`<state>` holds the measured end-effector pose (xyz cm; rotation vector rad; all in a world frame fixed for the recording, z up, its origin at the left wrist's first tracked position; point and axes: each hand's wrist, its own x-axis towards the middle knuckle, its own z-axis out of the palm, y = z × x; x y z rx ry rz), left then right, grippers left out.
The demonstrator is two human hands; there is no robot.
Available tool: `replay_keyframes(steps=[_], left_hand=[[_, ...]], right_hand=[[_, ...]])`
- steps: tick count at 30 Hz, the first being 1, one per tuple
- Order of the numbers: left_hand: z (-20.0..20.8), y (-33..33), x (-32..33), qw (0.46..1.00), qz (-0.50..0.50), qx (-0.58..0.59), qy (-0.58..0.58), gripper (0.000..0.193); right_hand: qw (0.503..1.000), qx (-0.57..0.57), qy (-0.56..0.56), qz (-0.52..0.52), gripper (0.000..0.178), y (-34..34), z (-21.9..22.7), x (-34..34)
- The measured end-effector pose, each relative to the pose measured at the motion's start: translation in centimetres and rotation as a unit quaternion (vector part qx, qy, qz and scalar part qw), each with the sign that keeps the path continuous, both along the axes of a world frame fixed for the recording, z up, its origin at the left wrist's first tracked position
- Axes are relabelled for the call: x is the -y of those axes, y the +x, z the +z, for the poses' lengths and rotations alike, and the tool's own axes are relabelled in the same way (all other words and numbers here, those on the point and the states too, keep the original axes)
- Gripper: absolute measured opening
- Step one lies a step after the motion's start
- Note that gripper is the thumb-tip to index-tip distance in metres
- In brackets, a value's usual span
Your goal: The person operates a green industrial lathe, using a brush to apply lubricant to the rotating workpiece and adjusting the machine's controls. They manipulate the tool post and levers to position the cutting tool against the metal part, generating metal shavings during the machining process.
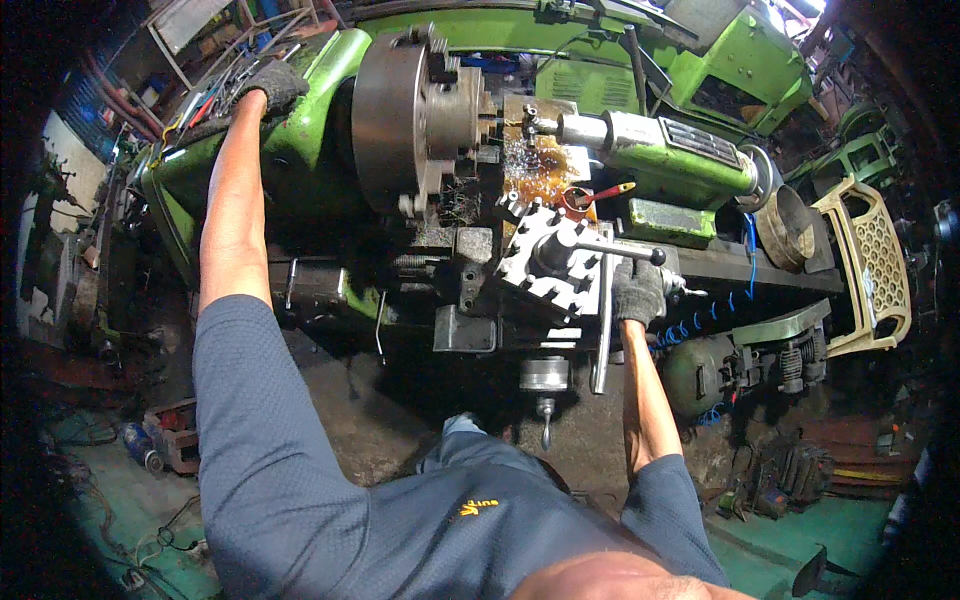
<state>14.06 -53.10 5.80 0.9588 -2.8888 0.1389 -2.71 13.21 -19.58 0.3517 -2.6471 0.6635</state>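
My left hand (272,88), in a dark grey glove, reaches over the top of the green lathe headstock (335,85), beside a heap of hand tools (215,100). Its fingertips are hidden, so whether it grips a tool does not show. My right hand (639,290), also gloved, is curled just right of the square tool post (545,262); what lies inside its fingers is hidden. A long steel bar (602,340) hangs close by that hand, and the black-knobbed clamp lever (610,246) extends above it. The large chuck (390,125) appears motionless and holds a round metal workpiece (455,112).
A red-handled brush (605,193) rests in a small cup on the oily carriage. Behind it is the green tailstock (670,165) with a handwheel (762,175). At right are a metal ring (785,232), a beige plastic chair (870,265) and a coiled blue hose (705,322).
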Motion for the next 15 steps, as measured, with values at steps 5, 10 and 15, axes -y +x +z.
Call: replay_keyframes(steps=[5,10,15], left_hand=[[0.4,0.0,-1.2,1.000,-0.010,-0.009,0.018,0.049],[-0.2,0.8,0.2,1.000,-0.008,0.006,-0.028,0.047],[0.7,-0.2,-1.8,0.999,-0.019,0.015,-0.024,0.046]], right_hand=[[0.999,0.002,0.032,-0.004,0.030,0.4,0.8,-0.1],[1.000,0.000,0.004,0.010,0.030,0.0,-0.8,0.2],[1.000,-0.010,0.015,0.001,0.030,-0.5,-0.7,-0.8]])
